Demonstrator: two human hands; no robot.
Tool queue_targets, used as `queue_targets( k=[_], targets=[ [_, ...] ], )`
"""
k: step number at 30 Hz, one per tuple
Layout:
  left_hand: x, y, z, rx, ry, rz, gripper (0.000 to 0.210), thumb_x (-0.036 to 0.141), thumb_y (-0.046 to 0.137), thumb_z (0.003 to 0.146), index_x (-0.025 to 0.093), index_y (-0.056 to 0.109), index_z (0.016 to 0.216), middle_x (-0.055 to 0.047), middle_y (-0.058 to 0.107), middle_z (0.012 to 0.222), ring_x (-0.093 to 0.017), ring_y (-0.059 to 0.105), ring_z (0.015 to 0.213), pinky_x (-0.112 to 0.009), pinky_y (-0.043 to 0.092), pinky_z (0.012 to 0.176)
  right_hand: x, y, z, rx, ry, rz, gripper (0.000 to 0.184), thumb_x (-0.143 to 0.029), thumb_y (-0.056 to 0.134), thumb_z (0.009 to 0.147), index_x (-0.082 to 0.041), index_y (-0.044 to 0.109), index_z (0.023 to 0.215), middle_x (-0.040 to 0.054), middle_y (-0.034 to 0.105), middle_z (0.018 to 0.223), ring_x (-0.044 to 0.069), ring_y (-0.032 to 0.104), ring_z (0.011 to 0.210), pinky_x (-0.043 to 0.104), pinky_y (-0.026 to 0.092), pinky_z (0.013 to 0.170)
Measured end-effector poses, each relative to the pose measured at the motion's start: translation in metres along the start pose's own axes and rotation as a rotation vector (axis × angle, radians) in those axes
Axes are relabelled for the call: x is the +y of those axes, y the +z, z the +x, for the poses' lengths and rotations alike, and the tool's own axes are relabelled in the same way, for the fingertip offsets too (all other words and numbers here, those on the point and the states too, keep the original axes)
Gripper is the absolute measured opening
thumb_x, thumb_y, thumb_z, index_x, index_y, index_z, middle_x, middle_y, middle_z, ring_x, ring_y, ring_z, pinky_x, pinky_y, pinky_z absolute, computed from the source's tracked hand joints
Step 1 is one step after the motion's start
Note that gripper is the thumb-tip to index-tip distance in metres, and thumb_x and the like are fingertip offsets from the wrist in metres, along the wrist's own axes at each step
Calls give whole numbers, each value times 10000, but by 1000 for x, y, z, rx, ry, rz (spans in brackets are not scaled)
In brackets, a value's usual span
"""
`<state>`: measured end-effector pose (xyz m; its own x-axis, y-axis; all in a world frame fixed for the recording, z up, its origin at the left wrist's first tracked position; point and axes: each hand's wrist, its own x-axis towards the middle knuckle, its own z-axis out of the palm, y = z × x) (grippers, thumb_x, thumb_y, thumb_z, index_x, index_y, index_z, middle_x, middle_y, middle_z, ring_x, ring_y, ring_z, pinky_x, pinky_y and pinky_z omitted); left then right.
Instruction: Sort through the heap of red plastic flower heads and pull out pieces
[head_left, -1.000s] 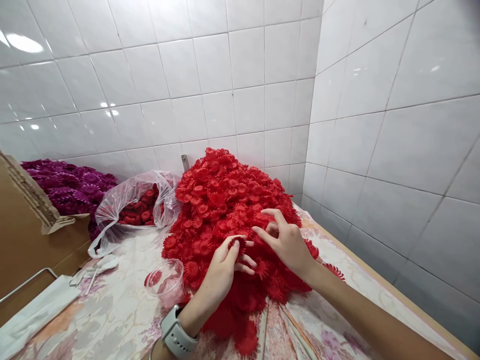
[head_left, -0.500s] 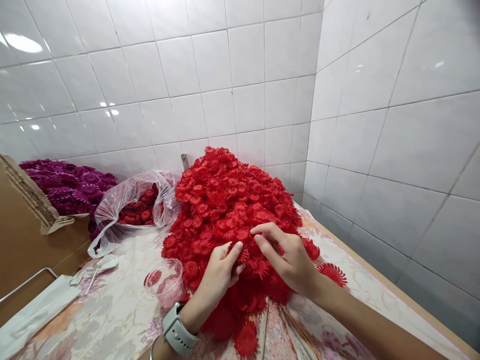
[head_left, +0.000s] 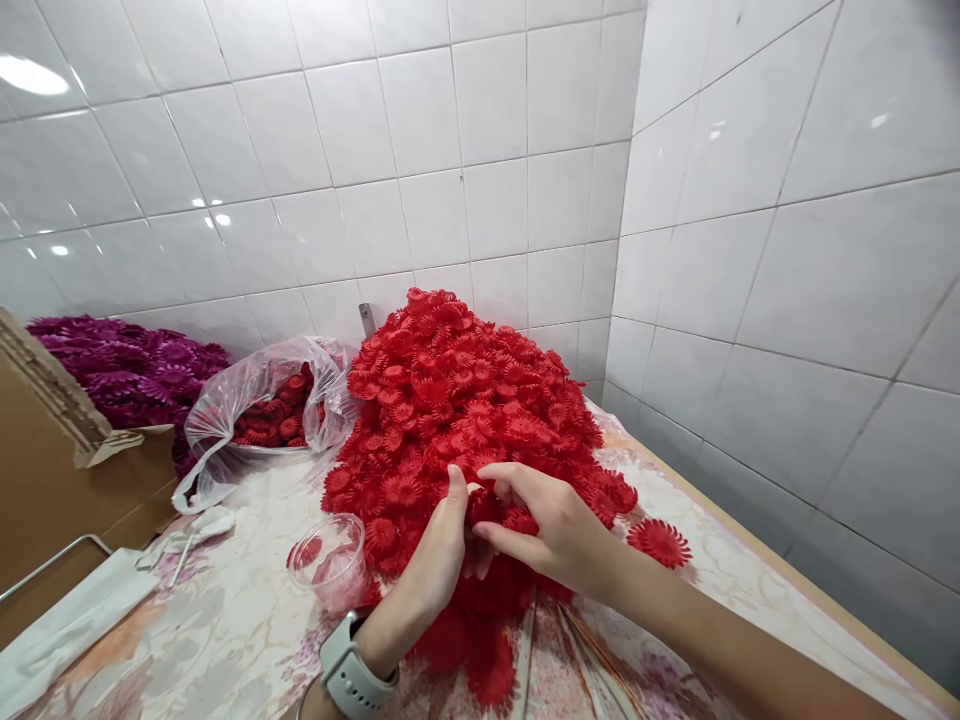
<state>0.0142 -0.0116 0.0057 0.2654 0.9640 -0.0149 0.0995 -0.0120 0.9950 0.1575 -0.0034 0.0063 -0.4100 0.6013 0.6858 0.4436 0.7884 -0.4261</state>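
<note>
In front of the big pile of red artificial flowers [head_left: 465, 390], my two hands meet. Between them is a small red flower [head_left: 480, 506] with a fringed edge, partly covered by the fingers. My left hand [head_left: 435, 560] has it from the left, thumb pointing up, its other fingers mostly hidden behind. From the right, the index finger and thumb of my right hand [head_left: 555, 520] curl round the same flower.
A clear plastic cup [head_left: 330, 570] stands left of my left wrist. Behind it is a plastic bag [head_left: 210, 415] of darker red pieces, beside purple flowers [head_left: 127, 375] and a cardboard box [head_left: 97, 510]. One red flower [head_left: 660, 543] lies apart; thin stems [head_left: 589, 660] lie in front.
My right hand has moved left and closed in on the flower at my left hand. My left thumb has swung upward. The view has shifted slightly.
</note>
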Motion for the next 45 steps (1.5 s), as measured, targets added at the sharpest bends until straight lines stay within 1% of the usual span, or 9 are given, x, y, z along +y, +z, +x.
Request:
queue_targets(
  k=[6, 11, 15, 22, 25, 29, 33, 42, 45],
  targets=[
    [2, 2, 1, -21, 14, 57, 575, 674, 229, 769, 176, 444, 580, 38, 413, 414, -80, 356, 381, -218, 263, 409, 3, 4, 0, -39, 25, -44, 250, -140, 386, 840, -175, 451, 1078, 51, 612, 779, 171, 587, 683, 288, 466, 626],
    [-1, 4, 4, -78, 41, 30, 431, 607, 427, 744, 190, 391, 640, 86, 364, 455, -55, 328, 361, -195, 251, 367, 2, -1, 3, -31, 249, 168, 220, -147, 377, 823, -192, 471, 1017, -27, 537, 623, 127, 507, 534, 244, 416, 537],
    [1, 5, 7, -136, 47, -36, 406, 562, 479, 736, 188, 363, 630, 91, 348, 497, -32, 322, 359, -180, 243, 356, 1, 0, 5, 154, 458, 507, 144, -210, 445, 796, -209, 480, 936, -57, 474, 582, 102, 452, 490, 216, 381, 484],
    [4, 8, 8, -183, 61, -193, 369, 518, 512, 737, 173, 396, 674, 81, 380, 520, -32, 367, 377, -177, 280, 384, -6, 18, 3, 543, 627, 987, 227, -228, 579, 725, -227, 457, 917, -61, 482, 639, 82, 449, 531, 202, 394, 520],
    [3, 9, 8, -202, 106, -212, 338, 485, 502, 763, 164, 420, 696, 78, 379, 528, -39, 390, 391, -180, 303, 395, -8, 20, 4, 503, 728, 1236, 228, -222, 572, 729, -245, 429, 905, -71, 466, 596, 97, 460, 504, 221, 416, 497],
    [2, 7, 7, -236, 141, -199, 296, 429, 479, 802, 156, 433, 699, 66, 401, 546, -43, 415, 414, -186, 338, 424, -7, 13, 8, 332, 896, 1447, 193, -192, 526, 708, -247, 406, 849, -80, 429, 514, 115, 425, 419, 237, 408, 402],
    [5, 3, 5, -286, 139, -160, 272, 396, 467, 821, 157, 432, 695, 53, 433, 557, -49, 442, 426, -192, 359, 450, -1, 8, 9, 187, 920, 1581, 163, -155, 530, 660, -217, 389, 709, -78, 402, 493, 93, 388, 403, 236, 427, 410],
    [11, 1, -1, -278, 108, -147, 281, 406, 491, 809, 162, 427, 685, 51, 430, 564, -56, 447, 443, -207, 374, 487, 7, 11, 9, 236, 906, 1716, 142, -122, 479, 677, -186, 374, 606, -61, 351, 502, 57, 321, 426, 153, 333, 417],
    [4, 1, 4, -231, 116, -160, 321, 471, 520, 768, 165, 440, 713, 62, 418, 556, -53, 428, 424, -205, 356, 461, 9, 6, 12, 218, 880, 1603, 148, -141, 497, 668, -187, 363, 625, -67, 350, 526, 51, 334, 448, 159, 319, 449]
  ],
)
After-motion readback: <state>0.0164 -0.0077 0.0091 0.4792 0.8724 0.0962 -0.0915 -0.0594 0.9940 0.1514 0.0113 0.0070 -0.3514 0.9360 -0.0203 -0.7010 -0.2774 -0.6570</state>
